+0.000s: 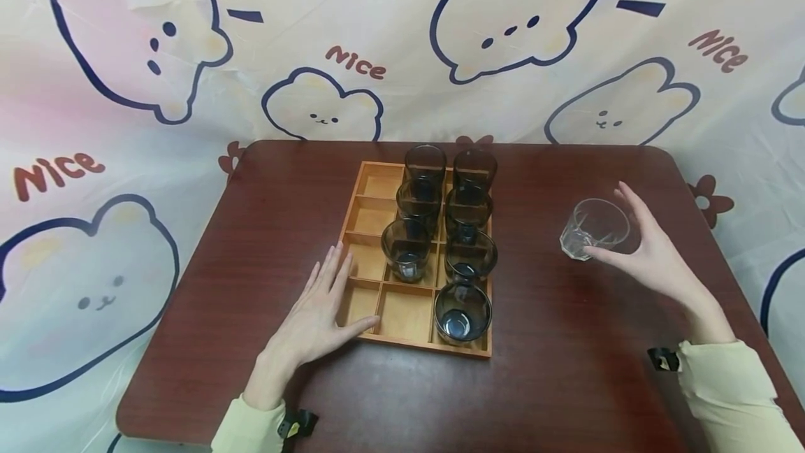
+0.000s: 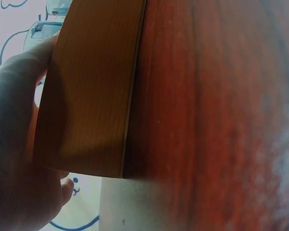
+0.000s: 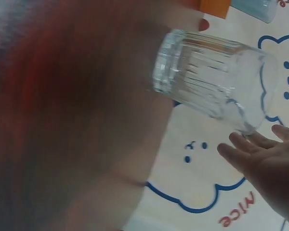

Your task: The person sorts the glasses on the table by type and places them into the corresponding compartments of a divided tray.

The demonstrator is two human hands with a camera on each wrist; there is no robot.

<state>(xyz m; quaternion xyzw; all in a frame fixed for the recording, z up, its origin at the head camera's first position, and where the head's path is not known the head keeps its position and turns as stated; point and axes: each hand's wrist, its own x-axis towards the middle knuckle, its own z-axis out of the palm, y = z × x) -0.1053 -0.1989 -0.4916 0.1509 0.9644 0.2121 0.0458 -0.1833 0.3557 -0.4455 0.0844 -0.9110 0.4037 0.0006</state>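
A clear drinking glass (image 1: pixel 575 238) stands upright on the table at the right. Around its right side my right hand (image 1: pixel 657 261) is spread, thumb and fingers apart and not closed on it; whether they touch the glass I cannot tell. In the right wrist view, fingertips of that hand (image 3: pixel 265 161) lie close to the rim of the glass (image 3: pixel 207 77). My left hand (image 1: pixel 317 317) rests with straight fingers at the front left corner of a divided wooden tray (image 1: pixel 402 313). The left wrist view shows the tray's side wall (image 2: pixel 91 96) beside that hand (image 2: pixel 14 115).
Several dark tinted glasses (image 1: pixel 462 317) stand in the tray's middle and right columns. The brown table (image 1: pixel 541 369) has rounded corners. A patterned cloth (image 1: pixel 402 110) hangs behind it and at both sides.
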